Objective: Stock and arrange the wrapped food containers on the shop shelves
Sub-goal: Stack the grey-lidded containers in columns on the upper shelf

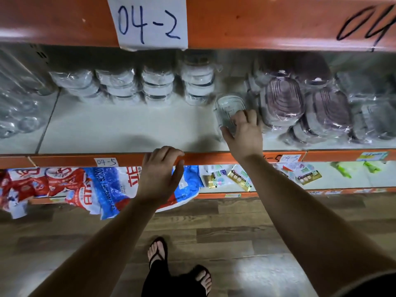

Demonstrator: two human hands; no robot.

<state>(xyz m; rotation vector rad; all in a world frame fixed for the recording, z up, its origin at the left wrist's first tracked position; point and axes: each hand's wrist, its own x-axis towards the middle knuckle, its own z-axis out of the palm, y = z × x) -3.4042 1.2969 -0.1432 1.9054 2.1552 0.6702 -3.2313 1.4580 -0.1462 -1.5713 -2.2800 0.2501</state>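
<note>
Spanning the whole width, the white shelf [128, 129] sits under a thick orange beam [257, 22], with a wood-pattern floor [235, 221] below. On the lower shelf [342, 179], red, white and blue bags [64, 185] lie in a heap on the left, and some hang over its front. At the right of the white shelf, wrapped containers with purple lids [282, 101] lean against each other in overlapping rows, some upright and some tipped forward. Along the back, four stacks of wrapped round white containers [156, 84] stand side by side, each stack touching the next. Clear wrapped goods [19, 116] fill the far left corner, too blurred to name. A paper sheet marked "04-2" [147, 22] is stuck on the beam. The right hand [246, 133] reaches onto the shelf and grips a small clear container [227, 108]: its fingers curl over the lid and the thumb lies along the near left side. That container stands tilted on its edge, in the gap between the last round stack and the purple-lidded ones, just beside the latter. The left hand [159, 170] is at the shelf's orange front edge [75, 160], fingers loosely curled and holding nothing; whether it touches the edge cannot be told. Small gold and white packets [229, 176] lie on the lower shelf. A sandalled foot [158, 249] stands on the floor. A small tag reading "04-5" [106, 162] is stuck on the front edge, left of the left hand.
</note>
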